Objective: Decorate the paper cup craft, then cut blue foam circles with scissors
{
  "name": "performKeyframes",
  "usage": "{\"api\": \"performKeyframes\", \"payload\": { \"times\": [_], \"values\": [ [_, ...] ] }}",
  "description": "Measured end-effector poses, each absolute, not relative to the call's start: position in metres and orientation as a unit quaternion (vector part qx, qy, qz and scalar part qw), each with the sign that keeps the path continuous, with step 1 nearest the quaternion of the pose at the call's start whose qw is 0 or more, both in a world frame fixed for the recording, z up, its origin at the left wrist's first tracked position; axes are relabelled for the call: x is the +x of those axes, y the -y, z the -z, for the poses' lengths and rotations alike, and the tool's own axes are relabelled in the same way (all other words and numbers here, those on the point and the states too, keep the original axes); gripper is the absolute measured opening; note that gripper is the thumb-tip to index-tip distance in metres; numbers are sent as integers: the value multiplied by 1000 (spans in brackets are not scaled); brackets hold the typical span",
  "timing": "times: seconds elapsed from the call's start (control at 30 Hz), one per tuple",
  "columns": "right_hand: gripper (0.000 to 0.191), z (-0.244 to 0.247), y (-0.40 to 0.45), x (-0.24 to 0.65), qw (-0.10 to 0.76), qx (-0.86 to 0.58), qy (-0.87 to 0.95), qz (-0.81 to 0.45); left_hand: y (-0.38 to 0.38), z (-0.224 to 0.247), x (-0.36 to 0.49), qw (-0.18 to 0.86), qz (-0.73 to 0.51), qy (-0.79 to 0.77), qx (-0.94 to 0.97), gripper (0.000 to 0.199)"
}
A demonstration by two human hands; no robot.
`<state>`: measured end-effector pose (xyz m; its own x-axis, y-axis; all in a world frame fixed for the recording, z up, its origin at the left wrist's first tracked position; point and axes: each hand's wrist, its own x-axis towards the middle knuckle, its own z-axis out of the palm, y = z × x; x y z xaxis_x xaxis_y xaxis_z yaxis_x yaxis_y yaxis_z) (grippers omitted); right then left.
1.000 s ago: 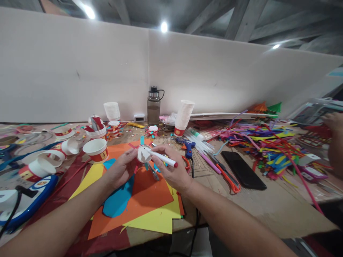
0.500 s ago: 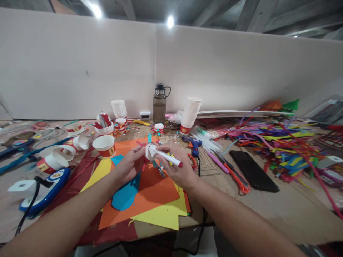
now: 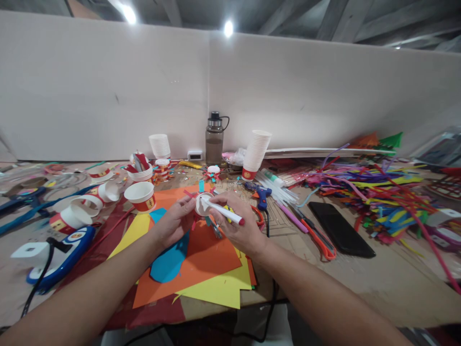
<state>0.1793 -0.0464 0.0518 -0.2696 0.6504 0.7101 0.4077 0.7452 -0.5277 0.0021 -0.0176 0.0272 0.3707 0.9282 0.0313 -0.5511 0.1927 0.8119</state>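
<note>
1. Rests nearest on the bench [image 3: 360,288]: yellow paper [image 3: 219,286], jutting from beneath the near edge of the orange sheet [image 3: 216,252]. On top of the orange sheet, toward its left, carries a blue paper cutout [image 3: 167,266].
2. Above the orange sheet, grips a small white cup piece [image 3: 201,209] in the left hand [image 3: 176,221], fingers drawn narrow at its left side. Shows red and teal strips sticking out around it, with its round face turned up.
3. With the right hand [image 3: 239,223], holds a white marker [image 3: 230,214] in a closed pinch, slanted, red end away from the cup piece and other end over its round face. Cannot tell whether the tip touches.
4. Left of the orange sheet, has a blue-and-white object [image 3: 81,252] with a black cable, then tipped cups [image 3: 68,218] and, closer in, an upright open cup [image 3: 139,194].
5. Right of the orange sheet, has red-handled scissors [image 3: 326,250], a black phone [image 3: 340,229] and a blue glue gun [image 3: 263,194]; farther right, a heap of colourful strips [image 3: 392,192].
6. Beyond the orange sheet, shows a small decorated cup figure [image 3: 213,171], a tall cup stack [image 3: 256,154] and a dark bottle [image 3: 214,144] before a pale wall panel [image 3: 126,86].
</note>
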Motion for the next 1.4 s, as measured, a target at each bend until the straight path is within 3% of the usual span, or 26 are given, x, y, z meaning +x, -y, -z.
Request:
{"api": "performKeyframes", "payload": {
  "times": [1.4],
  "values": [
    [13, -51, 44, 181, 504, -336, 791, -85, 15, -26, 4, 688, -531, -293, 398, 22]
  ]
}}
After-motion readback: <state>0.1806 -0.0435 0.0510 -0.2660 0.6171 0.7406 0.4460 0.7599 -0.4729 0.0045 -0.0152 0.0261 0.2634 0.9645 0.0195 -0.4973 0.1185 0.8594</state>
